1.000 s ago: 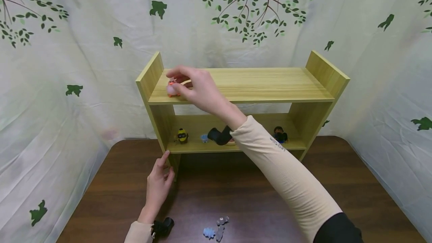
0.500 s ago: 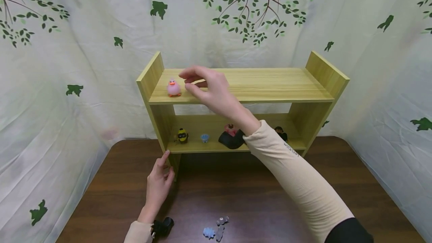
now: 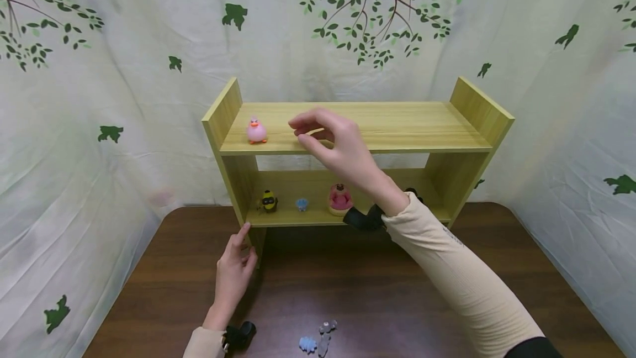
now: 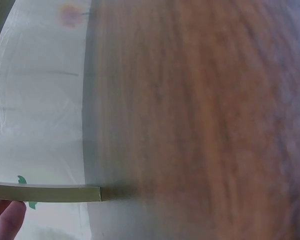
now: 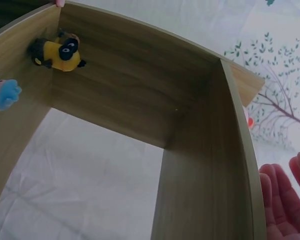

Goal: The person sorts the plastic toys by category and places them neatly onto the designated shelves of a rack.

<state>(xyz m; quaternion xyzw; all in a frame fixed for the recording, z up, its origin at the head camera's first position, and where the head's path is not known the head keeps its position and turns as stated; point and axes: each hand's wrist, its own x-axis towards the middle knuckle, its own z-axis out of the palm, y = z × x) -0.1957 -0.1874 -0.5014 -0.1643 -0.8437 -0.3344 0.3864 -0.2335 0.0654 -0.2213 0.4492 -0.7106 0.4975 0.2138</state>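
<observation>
On the upper board of a light wooden shelf (image 3: 397,123), at its left end, stands a pink duck figurine (image 3: 256,130). My right hand (image 3: 338,142) hovers to the duck's right, fingers loosely curved, with nothing between thumb and fingertips. In the right wrist view that hand's fingers (image 5: 285,200) show beyond the board. My left hand (image 3: 234,269) touches the front edge of the shelf's left side panel with a fingertip. Its fingers (image 4: 10,220) lie against the panel in the left wrist view.
On the lower board stand a yellow-and-black figurine (image 3: 269,201), a small blue figurine (image 3: 301,204) and a pink bear-like figurine (image 3: 340,199). A dark figurine at right is mostly hidden by my arm. A blue piece (image 3: 307,345) and grey pieces (image 3: 324,341) lie on the brown table (image 3: 387,291).
My right hand has let go of the pink duck and moved right, away from it. The duck stays on the upper board. My left hand has not moved.
</observation>
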